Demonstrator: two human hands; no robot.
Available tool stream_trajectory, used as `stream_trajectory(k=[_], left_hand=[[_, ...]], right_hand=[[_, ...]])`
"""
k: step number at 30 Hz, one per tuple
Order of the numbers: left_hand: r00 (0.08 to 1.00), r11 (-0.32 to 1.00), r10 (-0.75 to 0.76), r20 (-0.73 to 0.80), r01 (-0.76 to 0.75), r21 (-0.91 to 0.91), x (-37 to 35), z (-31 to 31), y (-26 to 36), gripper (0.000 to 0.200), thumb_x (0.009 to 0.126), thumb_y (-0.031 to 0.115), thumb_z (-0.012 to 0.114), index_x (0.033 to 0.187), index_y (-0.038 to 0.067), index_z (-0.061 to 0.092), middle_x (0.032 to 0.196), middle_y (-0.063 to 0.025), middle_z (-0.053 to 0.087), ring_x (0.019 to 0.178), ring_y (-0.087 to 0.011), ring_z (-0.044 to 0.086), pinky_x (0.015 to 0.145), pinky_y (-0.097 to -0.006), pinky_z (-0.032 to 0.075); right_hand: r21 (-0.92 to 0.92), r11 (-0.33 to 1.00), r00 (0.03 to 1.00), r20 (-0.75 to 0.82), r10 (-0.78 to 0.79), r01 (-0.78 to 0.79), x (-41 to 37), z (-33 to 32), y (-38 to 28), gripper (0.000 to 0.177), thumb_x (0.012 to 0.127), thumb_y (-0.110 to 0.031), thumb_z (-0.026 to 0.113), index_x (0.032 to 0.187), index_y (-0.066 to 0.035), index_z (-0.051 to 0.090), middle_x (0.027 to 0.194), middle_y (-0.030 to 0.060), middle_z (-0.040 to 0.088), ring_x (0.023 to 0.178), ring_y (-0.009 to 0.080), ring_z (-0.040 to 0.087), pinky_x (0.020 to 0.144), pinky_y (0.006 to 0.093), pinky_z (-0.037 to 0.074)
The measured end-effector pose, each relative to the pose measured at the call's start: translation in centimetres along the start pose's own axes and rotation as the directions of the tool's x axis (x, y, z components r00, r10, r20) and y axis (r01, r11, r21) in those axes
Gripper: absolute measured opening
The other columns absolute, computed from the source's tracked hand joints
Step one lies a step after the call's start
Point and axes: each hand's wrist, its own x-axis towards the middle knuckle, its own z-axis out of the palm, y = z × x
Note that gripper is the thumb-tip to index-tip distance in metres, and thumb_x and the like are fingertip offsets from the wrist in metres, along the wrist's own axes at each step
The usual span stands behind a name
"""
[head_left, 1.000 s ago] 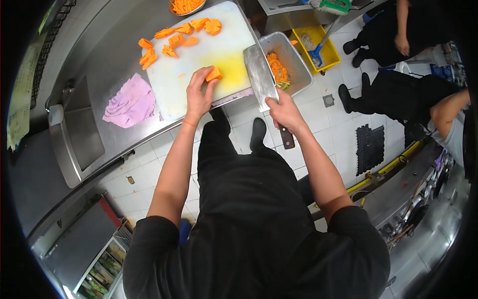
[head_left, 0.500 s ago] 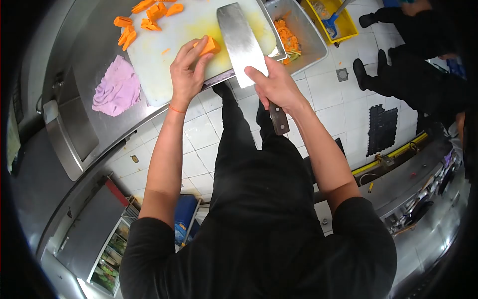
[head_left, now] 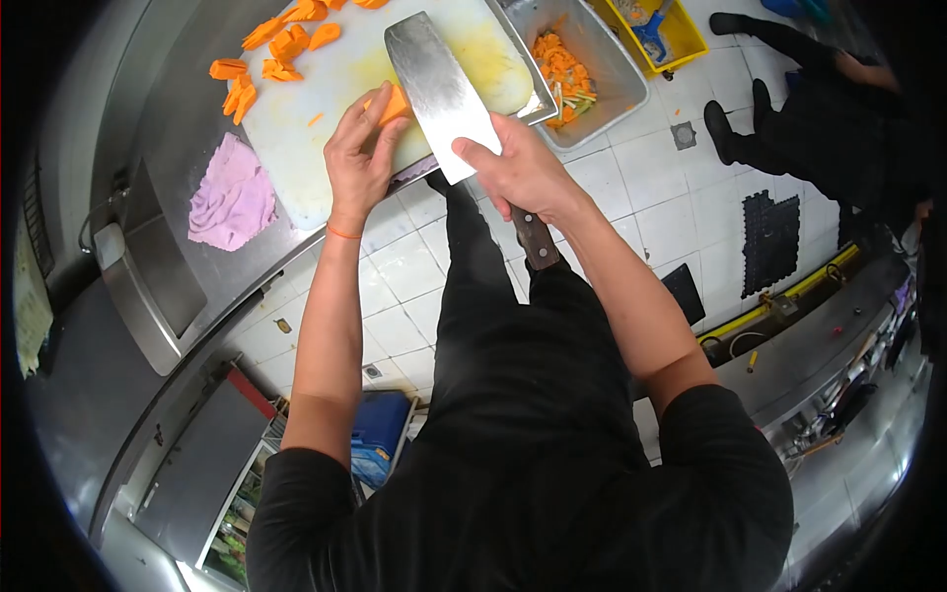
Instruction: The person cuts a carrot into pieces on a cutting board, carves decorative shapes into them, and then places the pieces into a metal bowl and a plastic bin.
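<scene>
In my right hand [head_left: 525,170] is a broad cleaver [head_left: 434,84], gripped where its dark wooden handle meets the blade. The blade stretches over the white cutting board [head_left: 296,163] and lies right beside a carrot chunk [head_left: 397,105]. My left hand [head_left: 357,163] pinches that chunk from its left side, fingertips and thumb closed on it. Several cut carrot pieces [head_left: 289,41] are scattered at the board's far left, and a yellow stain marks the surface around the blade.
A pink cloth [head_left: 233,195] lies on the steel counter left of the board. Beyond the board's right edge stands a grey bin [head_left: 623,84] holding carrot scraps [head_left: 564,79], then a yellow tub [head_left: 691,44]. Another person [head_left: 819,148] stands at the right.
The cleaver and my right hand have shifted left, bringing the blade up against the carrot chunk. My left hand still holds the chunk. The person at the right has moved.
</scene>
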Motion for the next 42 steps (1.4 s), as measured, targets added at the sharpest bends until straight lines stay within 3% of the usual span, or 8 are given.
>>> stream_trajectory(k=[2,5,18,20,42], left_hand=[[1.000,1.000,-0.019,0.014,0.019,-0.009,0.0,-0.1,-0.1,0.048,0.095,0.011,0.083,0.142,0.009,0.073,0.131,-0.0160,0.075,0.112,-0.0259,0.075,0.097,-0.0349,0.058],[0.999,0.999,-0.035,0.024,0.035,-0.029,0.0,-0.1,-0.4,0.049,0.094,0.012,0.084,0.141,0.008,0.073,0.131,-0.0167,0.076,0.113,-0.0256,0.075,0.098,-0.0348,0.058],[1.000,1.000,-0.015,0.017,0.015,0.023,0.4,-0.4,-0.2,0.048,0.091,0.011,0.087,0.137,0.009,0.077,0.126,-0.0157,0.078,0.111,-0.0260,0.076,0.097,-0.0352,0.059],[1.000,0.999,0.006,0.017,-0.006,0.037,0.5,-0.4,-0.3,0.048,0.090,0.011,0.088,0.137,0.009,0.077,0.125,-0.0155,0.079,0.110,-0.0263,0.075,0.096,-0.0354,0.059],[0.998,0.997,0.062,0.029,-0.064,0.045,0.6,-0.3,-0.8,0.048,0.088,0.007,0.088,0.135,0.007,0.077,0.123,-0.0149,0.080,0.114,-0.0290,0.074,0.100,-0.0365,0.058]], right_hand=[[0.018,1.000,1.000,-0.011,0.002,-0.002,0.0,0.1,0.1,0.043,0.108,-0.030,0.068,0.140,-0.002,0.056,0.057,-0.0032,0.050,0.039,0.0072,0.041,0.038,0.0278,0.035],[0.008,1.000,1.000,-0.011,0.018,-0.018,-0.2,0.1,-0.4,0.044,0.108,-0.029,0.068,0.140,-0.002,0.056,0.057,-0.0033,0.050,0.039,0.0073,0.041,0.038,0.0280,0.035],[-0.036,0.999,0.999,-0.043,0.030,-0.031,-0.4,0.3,-0.8,0.040,0.108,-0.027,0.067,0.137,0.000,0.057,0.059,-0.0024,0.051,0.039,0.0079,0.043,0.038,0.0289,0.037],[-0.041,0.999,1.000,-0.011,-0.003,0.002,-0.4,0.0,-0.6,0.034,0.109,-0.025,0.064,0.129,0.001,0.058,0.063,-0.0009,0.052,0.040,0.0088,0.049,0.037,0.0296,0.041],[-0.038,0.999,1.000,0.015,0.027,-0.027,-0.6,-0.4,-0.3,0.038,0.109,-0.025,0.064,0.132,0.004,0.055,0.060,0.0002,0.053,0.039,0.0091,0.046,0.037,0.0293,0.039]])
